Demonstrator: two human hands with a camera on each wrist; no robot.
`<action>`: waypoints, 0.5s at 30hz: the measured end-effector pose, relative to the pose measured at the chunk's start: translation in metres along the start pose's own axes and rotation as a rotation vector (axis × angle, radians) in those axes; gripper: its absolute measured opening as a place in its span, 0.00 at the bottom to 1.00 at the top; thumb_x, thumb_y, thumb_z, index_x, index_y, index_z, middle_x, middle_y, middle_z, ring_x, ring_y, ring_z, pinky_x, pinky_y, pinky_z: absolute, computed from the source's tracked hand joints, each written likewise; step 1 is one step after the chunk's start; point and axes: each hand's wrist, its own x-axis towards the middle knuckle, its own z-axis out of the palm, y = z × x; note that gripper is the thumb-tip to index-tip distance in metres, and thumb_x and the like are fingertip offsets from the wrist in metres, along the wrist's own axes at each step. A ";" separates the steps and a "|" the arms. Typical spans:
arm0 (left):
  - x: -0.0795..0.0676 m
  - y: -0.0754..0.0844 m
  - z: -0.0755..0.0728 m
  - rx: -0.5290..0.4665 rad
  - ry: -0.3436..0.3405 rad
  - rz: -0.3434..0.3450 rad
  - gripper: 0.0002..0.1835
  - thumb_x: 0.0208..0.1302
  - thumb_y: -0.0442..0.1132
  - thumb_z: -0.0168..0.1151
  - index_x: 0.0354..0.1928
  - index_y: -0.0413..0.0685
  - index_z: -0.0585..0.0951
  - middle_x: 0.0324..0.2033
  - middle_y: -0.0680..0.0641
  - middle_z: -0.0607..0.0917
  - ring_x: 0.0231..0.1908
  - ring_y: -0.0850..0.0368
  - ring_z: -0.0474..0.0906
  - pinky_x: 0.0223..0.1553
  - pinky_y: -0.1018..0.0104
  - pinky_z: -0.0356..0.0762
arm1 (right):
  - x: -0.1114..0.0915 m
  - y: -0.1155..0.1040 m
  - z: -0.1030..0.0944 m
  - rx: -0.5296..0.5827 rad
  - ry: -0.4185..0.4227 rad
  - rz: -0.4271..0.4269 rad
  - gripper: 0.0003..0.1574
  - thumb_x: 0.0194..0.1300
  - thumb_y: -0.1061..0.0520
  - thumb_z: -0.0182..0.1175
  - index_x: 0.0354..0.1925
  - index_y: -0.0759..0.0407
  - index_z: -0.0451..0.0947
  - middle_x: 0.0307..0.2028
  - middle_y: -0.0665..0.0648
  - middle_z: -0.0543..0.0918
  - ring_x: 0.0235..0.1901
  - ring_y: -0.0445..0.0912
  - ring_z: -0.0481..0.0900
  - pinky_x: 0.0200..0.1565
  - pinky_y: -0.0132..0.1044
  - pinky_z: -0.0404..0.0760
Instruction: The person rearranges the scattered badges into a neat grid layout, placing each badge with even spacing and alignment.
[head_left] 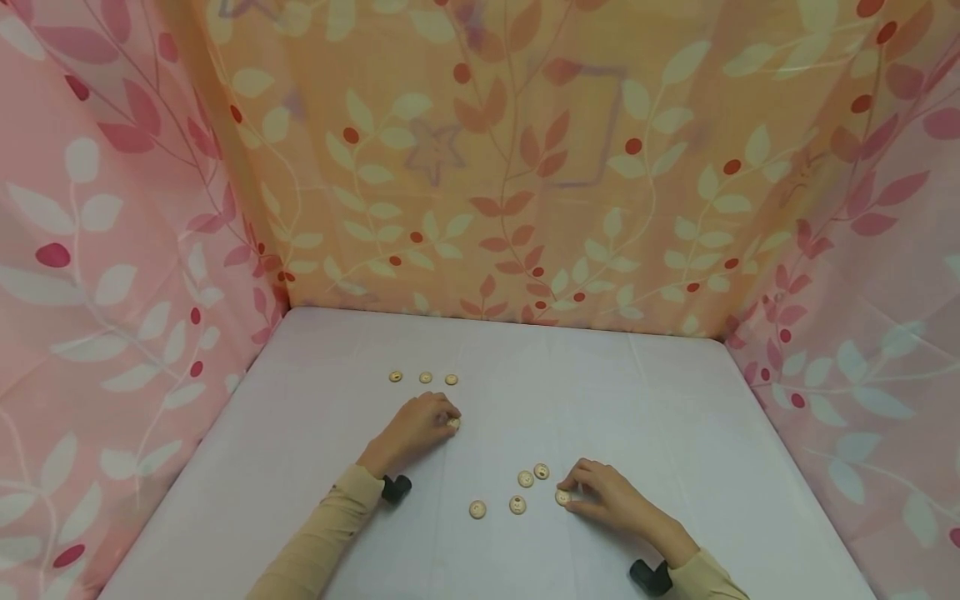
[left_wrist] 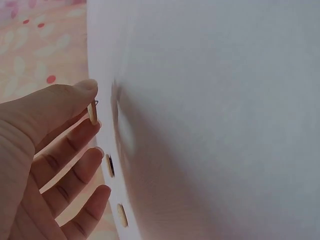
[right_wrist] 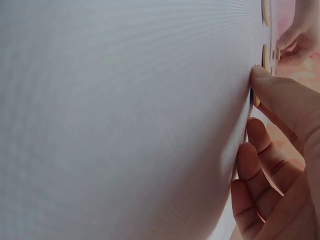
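My left hand (head_left: 420, 423) pinches a small round wooden disc (head_left: 453, 423) between thumb and index finger. In the left wrist view that disc (left_wrist: 92, 113) is edge-on, held off the white surface, with a thin dark loop by its rim. The other fingers are spread and bent. To the right and nearer, my right hand (head_left: 611, 497) grips another wooden disc (head_left: 562, 497) by its edges with thumb and index finger, at the table. Its dark underside edge (right_wrist: 252, 96) shows beside the thumb in the right wrist view.
Three discs (head_left: 426, 377) form a row beyond the left hand. Several more, including one disc (head_left: 517, 505), lie left of the right hand. A white cloth covers the table (head_left: 600, 383). Leaf-patterned curtains (head_left: 495, 167) enclose its back and sides.
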 end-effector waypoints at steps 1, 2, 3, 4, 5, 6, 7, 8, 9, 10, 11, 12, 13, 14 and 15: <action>0.001 -0.002 0.000 -0.002 0.001 -0.005 0.09 0.53 0.41 0.67 0.38 0.52 0.85 0.34 0.56 0.82 0.37 0.60 0.75 0.38 0.63 0.72 | 0.000 0.000 0.000 0.000 -0.001 0.001 0.11 0.56 0.49 0.65 0.39 0.43 0.77 0.40 0.38 0.76 0.38 0.34 0.72 0.41 0.36 0.73; 0.002 -0.003 0.000 -0.005 0.001 -0.007 0.09 0.53 0.40 0.67 0.38 0.52 0.85 0.34 0.55 0.82 0.38 0.60 0.75 0.39 0.63 0.72 | 0.000 0.000 0.000 0.000 -0.001 0.002 0.11 0.56 0.49 0.65 0.39 0.43 0.77 0.40 0.38 0.76 0.38 0.34 0.72 0.41 0.36 0.73; 0.003 -0.004 0.000 -0.008 0.002 -0.012 0.09 0.53 0.40 0.67 0.38 0.52 0.85 0.35 0.55 0.82 0.38 0.60 0.76 0.39 0.63 0.73 | 0.000 0.000 0.000 -0.001 -0.001 0.003 0.11 0.56 0.48 0.65 0.39 0.43 0.77 0.40 0.38 0.76 0.38 0.34 0.72 0.41 0.36 0.73; 0.005 -0.006 0.000 -0.012 0.002 -0.017 0.09 0.53 0.40 0.67 0.38 0.52 0.85 0.35 0.55 0.82 0.38 0.59 0.76 0.40 0.62 0.73 | 0.000 0.000 0.000 -0.001 -0.001 0.002 0.11 0.56 0.48 0.65 0.39 0.43 0.77 0.40 0.38 0.76 0.38 0.34 0.72 0.42 0.36 0.73; 0.006 -0.007 0.000 -0.016 0.006 -0.017 0.09 0.53 0.39 0.67 0.38 0.51 0.85 0.35 0.55 0.82 0.39 0.59 0.77 0.40 0.62 0.74 | 0.000 0.000 0.000 0.001 -0.001 0.000 0.11 0.56 0.48 0.65 0.39 0.43 0.77 0.40 0.38 0.76 0.38 0.34 0.72 0.41 0.35 0.73; 0.006 -0.009 0.000 -0.020 0.009 -0.022 0.09 0.53 0.39 0.67 0.38 0.51 0.85 0.36 0.55 0.82 0.39 0.59 0.77 0.40 0.62 0.74 | 0.000 0.000 0.000 0.001 -0.001 -0.002 0.11 0.56 0.48 0.65 0.39 0.44 0.77 0.40 0.38 0.76 0.38 0.34 0.72 0.41 0.35 0.73; 0.007 -0.010 0.001 -0.022 0.013 -0.021 0.09 0.53 0.38 0.67 0.38 0.50 0.85 0.36 0.54 0.82 0.39 0.59 0.78 0.40 0.62 0.75 | 0.000 0.000 0.000 0.001 0.000 -0.004 0.11 0.56 0.48 0.64 0.39 0.44 0.77 0.39 0.38 0.76 0.38 0.34 0.72 0.41 0.35 0.73; 0.008 -0.011 0.001 -0.022 0.017 -0.020 0.09 0.53 0.38 0.67 0.38 0.50 0.85 0.36 0.54 0.82 0.39 0.59 0.78 0.40 0.62 0.75 | 0.000 0.000 0.000 0.004 0.001 -0.008 0.11 0.56 0.49 0.64 0.39 0.44 0.77 0.39 0.39 0.76 0.38 0.35 0.72 0.41 0.35 0.73; 0.009 -0.012 0.001 -0.021 0.023 -0.020 0.09 0.53 0.38 0.67 0.38 0.50 0.85 0.36 0.54 0.82 0.39 0.59 0.78 0.40 0.62 0.75 | -0.001 0.000 -0.001 0.009 0.001 -0.008 0.11 0.56 0.49 0.64 0.39 0.44 0.77 0.39 0.39 0.76 0.37 0.35 0.72 0.41 0.34 0.73; 0.010 -0.014 0.001 -0.020 0.028 -0.016 0.09 0.53 0.38 0.67 0.39 0.50 0.85 0.36 0.54 0.82 0.38 0.59 0.78 0.40 0.62 0.75 | -0.001 0.000 -0.001 0.016 0.001 -0.008 0.11 0.56 0.49 0.64 0.39 0.45 0.76 0.39 0.39 0.76 0.37 0.35 0.72 0.40 0.34 0.73; 0.010 -0.015 0.001 -0.025 0.031 -0.016 0.09 0.53 0.38 0.67 0.39 0.50 0.85 0.36 0.54 0.82 0.38 0.59 0.78 0.40 0.62 0.75 | -0.001 0.000 -0.001 0.020 0.000 -0.007 0.11 0.57 0.49 0.64 0.39 0.45 0.76 0.39 0.39 0.76 0.37 0.35 0.72 0.40 0.33 0.73; 0.011 -0.016 0.001 -0.025 0.030 -0.021 0.09 0.54 0.39 0.67 0.39 0.50 0.85 0.36 0.54 0.82 0.37 0.59 0.77 0.39 0.62 0.75 | -0.001 0.000 -0.001 0.024 0.000 -0.007 0.11 0.57 0.49 0.64 0.39 0.45 0.76 0.39 0.39 0.76 0.37 0.34 0.72 0.40 0.32 0.73; 0.011 -0.017 0.001 -0.030 0.033 -0.020 0.09 0.54 0.39 0.67 0.39 0.50 0.85 0.36 0.54 0.82 0.37 0.59 0.77 0.39 0.62 0.74 | -0.001 0.000 -0.001 0.030 -0.002 -0.005 0.11 0.57 0.49 0.64 0.39 0.45 0.76 0.39 0.40 0.76 0.36 0.34 0.72 0.40 0.32 0.73; 0.011 -0.018 0.001 -0.031 0.033 -0.025 0.09 0.54 0.39 0.67 0.39 0.50 0.85 0.36 0.55 0.82 0.37 0.60 0.77 0.39 0.63 0.74 | -0.001 0.000 -0.001 0.035 -0.004 -0.003 0.11 0.57 0.49 0.64 0.39 0.45 0.76 0.39 0.40 0.76 0.36 0.34 0.72 0.40 0.31 0.73; 0.012 -0.018 0.001 -0.036 0.033 -0.029 0.10 0.53 0.39 0.68 0.39 0.50 0.85 0.36 0.55 0.82 0.37 0.60 0.77 0.38 0.63 0.74 | -0.001 0.000 -0.001 0.037 -0.006 0.001 0.11 0.57 0.49 0.64 0.39 0.45 0.76 0.39 0.40 0.76 0.36 0.34 0.72 0.40 0.31 0.73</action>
